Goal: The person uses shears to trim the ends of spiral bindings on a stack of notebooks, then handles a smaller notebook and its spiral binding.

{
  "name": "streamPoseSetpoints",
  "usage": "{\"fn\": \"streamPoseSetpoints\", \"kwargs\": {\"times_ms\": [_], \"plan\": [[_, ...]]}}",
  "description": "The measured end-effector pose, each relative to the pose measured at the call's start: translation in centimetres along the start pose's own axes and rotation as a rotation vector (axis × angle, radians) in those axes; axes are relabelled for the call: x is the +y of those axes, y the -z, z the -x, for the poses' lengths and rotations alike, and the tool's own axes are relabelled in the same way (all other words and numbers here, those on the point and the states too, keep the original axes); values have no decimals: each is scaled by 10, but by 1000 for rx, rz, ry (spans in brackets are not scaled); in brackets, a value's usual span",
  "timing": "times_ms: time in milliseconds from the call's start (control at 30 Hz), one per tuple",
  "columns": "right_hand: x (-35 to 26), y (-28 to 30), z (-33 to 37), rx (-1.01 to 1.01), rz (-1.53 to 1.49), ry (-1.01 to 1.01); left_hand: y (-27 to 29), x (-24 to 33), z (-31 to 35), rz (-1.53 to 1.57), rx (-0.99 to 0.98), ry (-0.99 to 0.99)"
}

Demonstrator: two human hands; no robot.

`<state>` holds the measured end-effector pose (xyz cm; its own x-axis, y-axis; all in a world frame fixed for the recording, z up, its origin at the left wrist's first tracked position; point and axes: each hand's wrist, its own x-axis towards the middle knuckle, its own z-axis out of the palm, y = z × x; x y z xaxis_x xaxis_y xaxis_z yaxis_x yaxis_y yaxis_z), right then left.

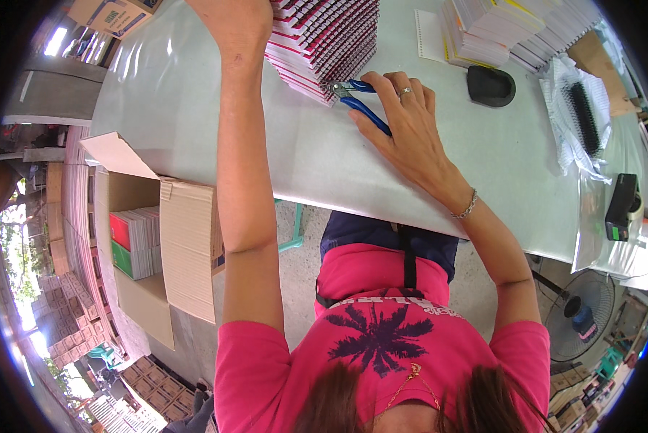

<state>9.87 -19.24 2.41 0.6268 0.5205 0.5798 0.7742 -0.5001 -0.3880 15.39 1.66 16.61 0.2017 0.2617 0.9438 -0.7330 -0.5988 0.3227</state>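
Note:
Blue-handled wire cutters [368,114] rest in my right hand [410,130], whose fingers are wrapped round the grips. Their metal jaws lie at the near right corner of a tall stack of spiral-bound notebooks [317,43], by the ends of the dark coil bindings. Pink-red and white page edges show along the stack's near side. Stretched forward beside the stack's left, my left hand [239,22] is cut off by the upper edge of the picture. Its fingers are out of sight, so what they touch cannot be made out.
An open cardboard box [187,252] with red and green books [136,238] stands left of the table [317,166]. To the right are a black rounded object [491,86], stacked white pads [490,32], black coils [584,119] on wrapping, a tape dispenser [622,207] and a floor fan [580,314].

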Motion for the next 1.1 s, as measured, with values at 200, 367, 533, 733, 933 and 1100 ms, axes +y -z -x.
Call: {"fn": "streamPoseSetpoints", "kwargs": {"times_ms": [200,367,533,733,933,1100], "plan": [[0,-2,0,-119,-301,-160,-1,0,1,36,11,25],[17,19,-24,-658,-1042,-573,-1,4,2,103,-30,63],[-1,9,-7,-184,-379,-178,1,0,2,53,15,54],[-4,4,7,-43,-4,-34,1,-3,0,34,4,21],[-1,-6,12,-4,6,-17,-1,1,1,9,9,22],[-2,-10,10,-7,3,-14,-1,-1,1,-61,24,-30]]}}
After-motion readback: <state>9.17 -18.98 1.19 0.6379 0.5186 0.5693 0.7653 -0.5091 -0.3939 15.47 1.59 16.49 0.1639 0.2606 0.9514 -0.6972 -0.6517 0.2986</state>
